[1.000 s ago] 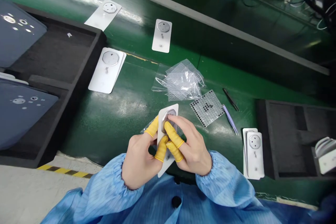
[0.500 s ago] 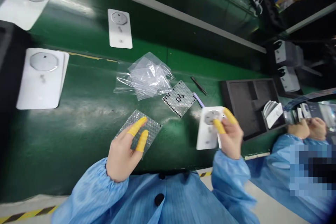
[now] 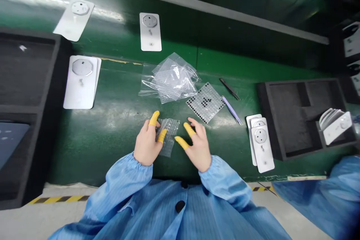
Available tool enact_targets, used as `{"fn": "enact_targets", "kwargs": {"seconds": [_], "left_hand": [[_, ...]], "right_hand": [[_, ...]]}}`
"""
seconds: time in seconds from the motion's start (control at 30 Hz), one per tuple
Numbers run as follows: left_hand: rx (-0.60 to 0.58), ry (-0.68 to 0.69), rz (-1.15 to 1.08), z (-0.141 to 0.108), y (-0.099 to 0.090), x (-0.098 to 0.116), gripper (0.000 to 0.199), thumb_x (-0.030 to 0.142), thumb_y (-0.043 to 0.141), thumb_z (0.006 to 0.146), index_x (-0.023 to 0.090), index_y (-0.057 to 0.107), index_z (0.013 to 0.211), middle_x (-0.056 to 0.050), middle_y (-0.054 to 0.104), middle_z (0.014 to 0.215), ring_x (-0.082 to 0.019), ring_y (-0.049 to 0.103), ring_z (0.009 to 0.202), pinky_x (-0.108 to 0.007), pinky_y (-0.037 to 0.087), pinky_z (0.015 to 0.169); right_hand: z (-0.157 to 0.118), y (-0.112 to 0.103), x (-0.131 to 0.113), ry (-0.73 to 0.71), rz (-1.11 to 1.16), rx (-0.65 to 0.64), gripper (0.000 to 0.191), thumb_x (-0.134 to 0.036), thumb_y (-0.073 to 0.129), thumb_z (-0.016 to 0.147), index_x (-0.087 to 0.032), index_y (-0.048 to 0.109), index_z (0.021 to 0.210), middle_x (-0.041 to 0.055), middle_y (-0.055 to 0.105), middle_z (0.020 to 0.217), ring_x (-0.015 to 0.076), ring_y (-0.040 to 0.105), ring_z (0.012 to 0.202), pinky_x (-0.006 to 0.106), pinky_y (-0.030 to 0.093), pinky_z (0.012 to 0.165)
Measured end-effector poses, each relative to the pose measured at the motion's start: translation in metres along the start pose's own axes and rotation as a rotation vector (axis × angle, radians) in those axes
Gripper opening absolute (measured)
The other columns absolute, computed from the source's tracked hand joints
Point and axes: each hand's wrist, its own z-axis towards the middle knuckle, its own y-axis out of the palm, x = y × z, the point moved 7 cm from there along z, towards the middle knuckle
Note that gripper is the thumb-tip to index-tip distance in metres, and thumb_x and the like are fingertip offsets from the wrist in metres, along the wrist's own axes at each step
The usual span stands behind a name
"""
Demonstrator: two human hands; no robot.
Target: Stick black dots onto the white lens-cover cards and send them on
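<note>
Yellow finger cots cover the thumb and forefinger of both hands. My left hand [image 3: 147, 143] holds the left side of a clear, patterned plastic sheet [image 3: 169, 137], its thumb lying over the sheet; the part beneath the hand is hidden. Just right of it, my right hand [image 3: 198, 145] is open, fingers apart, with nothing in it. Beyond the hands lies a similar clear sheet with rows of black dots [image 3: 206, 103]. Two pairs of tweezers rest beside that sheet, one black [image 3: 230, 89] and one lilac [image 3: 232, 110].
Clear plastic bags [image 3: 176, 78] lie behind the hands. White plates with round fittings lie at left [image 3: 80, 88], at the back [image 3: 150, 32] and stacked at right [image 3: 263, 144]. Black compartment trays stand at left [image 3: 56, 71] and right [image 3: 277, 131]. A co-worker's blue sleeve [image 3: 343, 176] shows at far right.
My right hand has let go of a white plate, which now lies on the stack at right, and has come back near my left hand. The view has shifted; the sheet under my left hand looks narrower.
</note>
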Motion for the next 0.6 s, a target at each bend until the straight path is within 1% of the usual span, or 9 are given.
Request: {"fn": "enact_targets", "kwargs": {"seconds": [0.03, 0.1, 0.2, 0.3, 0.4, 0.43, 0.47, 0.53, 0.6], "left_hand": [[-0.013, -0.044, -0.100, -0.002, 0.002, -0.002, 0.036, 0.030, 0.057, 0.084, 0.013, 0.056, 0.116, -0.014, 0.064, 0.104, -0.028, 0.066, 0.092, -0.046, 0.055, 0.084], [-0.031, -0.117, -0.345, -0.008, 0.009, -0.002, 0.041, 0.035, 0.055, 0.087, 0.013, 0.052, 0.121, -0.013, 0.067, 0.108, -0.025, 0.068, 0.096, -0.042, 0.055, 0.087], [-0.049, -0.241, -0.699, -0.020, 0.019, 0.003, 0.047, 0.040, 0.060, 0.085, 0.013, 0.050, 0.123, -0.016, 0.064, 0.122, -0.027, 0.063, 0.112, -0.042, 0.049, 0.098], [-0.132, -0.263, -0.790, -0.022, 0.018, 0.013, 0.053, 0.038, 0.065, 0.083, 0.013, 0.047, 0.127, -0.019, 0.060, 0.128, -0.029, 0.060, 0.117, -0.045, 0.047, 0.100], [-0.219, -0.138, -0.702, -0.010, -0.003, 0.029, 0.062, 0.032, 0.071, 0.077, 0.017, 0.048, 0.132, -0.016, 0.050, 0.142, -0.029, 0.046, 0.132, -0.044, 0.039, 0.108], [-0.258, -0.092, -0.663, -0.004, -0.010, 0.035, 0.058, 0.030, 0.072, 0.076, 0.017, 0.053, 0.129, -0.014, 0.052, 0.141, -0.028, 0.046, 0.132, -0.043, 0.038, 0.109], [-0.308, -0.063, -0.633, 0.001, -0.015, 0.040, 0.050, 0.030, 0.072, 0.076, 0.016, 0.059, 0.123, -0.014, 0.059, 0.134, -0.028, 0.051, 0.128, -0.041, 0.039, 0.107], [-0.398, -0.061, -0.582, 0.008, -0.019, 0.048, 0.032, 0.031, 0.070, 0.077, 0.013, 0.069, 0.104, -0.013, 0.073, 0.108, -0.027, 0.066, 0.104, -0.039, 0.049, 0.095], [-0.436, -0.098, -0.533, 0.010, -0.020, 0.052, 0.025, 0.031, 0.069, 0.076, 0.012, 0.073, 0.092, -0.012, 0.076, 0.089, -0.025, 0.071, 0.082, -0.037, 0.055, 0.079]], "right_hand": [[0.002, 0.012, -0.005, 0.028, 0.068, -0.014, 0.037, -0.028, 0.064, 0.086, -0.021, 0.058, 0.121, 0.0142, 0.052, 0.135, 0.0274, 0.054, 0.119, 0.047, 0.047, 0.101], [0.007, 0.023, -0.006, 0.106, 0.285, -0.018, 0.042, -0.028, 0.063, 0.086, -0.025, 0.053, 0.127, 0.0114, 0.051, 0.137, 0.0249, 0.054, 0.120, 0.046, 0.047, 0.103], [0.016, 0.027, 0.001, 0.261, 0.727, -0.061, 0.053, -0.027, 0.063, 0.087, -0.030, 0.042, 0.136, 0.0075, 0.060, 0.127, 0.0174, 0.065, 0.104, 0.039, 0.054, 0.094], [0.025, 0.020, 0.002, 0.347, 0.959, -0.076, 0.042, -0.021, 0.066, 0.083, -0.027, 0.053, 0.123, 0.0038, 0.069, 0.108, 0.0120, 0.068, 0.087, 0.029, 0.058, 0.082], [0.031, 0.011, -0.007, 0.322, 1.001, -0.129, 0.041, -0.017, 0.070, 0.080, -0.026, 0.057, 0.117, 0.0014, 0.071, 0.097, 0.0103, 0.069, 0.083, 0.025, 0.059, 0.078], [0.031, 0.009, -0.011, 0.296, 0.996, -0.163, 0.042, -0.016, 0.070, 0.080, -0.026, 0.057, 0.118, 0.0012, 0.071, 0.096, 0.0102, 0.069, 0.082, 0.025, 0.060, 0.078], [0.032, 0.006, -0.016, 0.264, 0.976, -0.188, 0.041, -0.017, 0.070, 0.080, -0.026, 0.057, 0.118, 0.0011, 0.071, 0.096, 0.0104, 0.069, 0.082, 0.026, 0.060, 0.078], [0.033, -0.002, -0.023, 0.181, 0.881, -0.207, 0.035, -0.017, 0.069, 0.081, -0.025, 0.060, 0.114, 0.0013, 0.070, 0.096, 0.0114, 0.069, 0.083, 0.027, 0.061, 0.079], [0.034, -0.012, -0.029, 0.075, 0.740, -0.176, 0.028, -0.015, 0.068, 0.082, -0.024, 0.063, 0.109, 0.0023, 0.068, 0.097, 0.0127, 0.069, 0.087, 0.028, 0.062, 0.080]]}}
